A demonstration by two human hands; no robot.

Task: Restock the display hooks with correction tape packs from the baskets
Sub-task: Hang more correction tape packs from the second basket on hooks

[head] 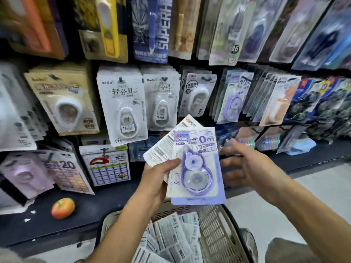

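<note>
Below, more packs are left in the basket point(214, 230), while a fanned handful of light, stiff-carded, slippery correction tape packs point(195, 168) is pinched at its lower edge by the left hand point(157, 179); right hand point(245, 168) fingers are spread, holding nothing.

hanging packs point(123, 105) crowd the wall edge to edge — no gap between them; open air only above my basket point(214, 232) and the dark shelf point(91, 209), where an apple point(63, 208) sits.
</note>
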